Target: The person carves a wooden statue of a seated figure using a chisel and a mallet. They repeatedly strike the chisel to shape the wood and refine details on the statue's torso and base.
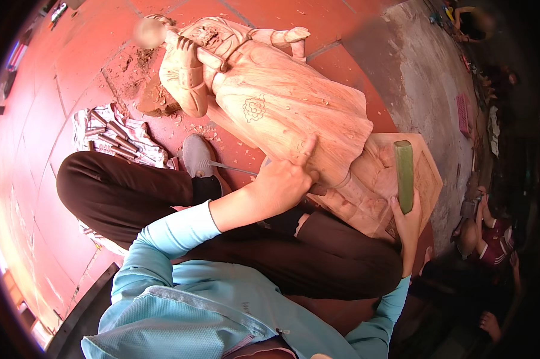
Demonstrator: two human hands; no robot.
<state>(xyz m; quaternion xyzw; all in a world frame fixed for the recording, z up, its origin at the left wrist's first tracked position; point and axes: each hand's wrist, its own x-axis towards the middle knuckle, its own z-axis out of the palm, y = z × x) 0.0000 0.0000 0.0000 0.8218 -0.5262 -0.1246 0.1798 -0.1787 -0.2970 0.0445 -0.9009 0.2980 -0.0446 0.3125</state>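
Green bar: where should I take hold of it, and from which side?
Probably by the far half of the green bar, coming in from beyond its far end and closing across its narrow width. It is long and straight, that half is bare, and the right grip holds the near end.

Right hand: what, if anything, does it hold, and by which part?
The right hand holds a green block by its end nearer the person.
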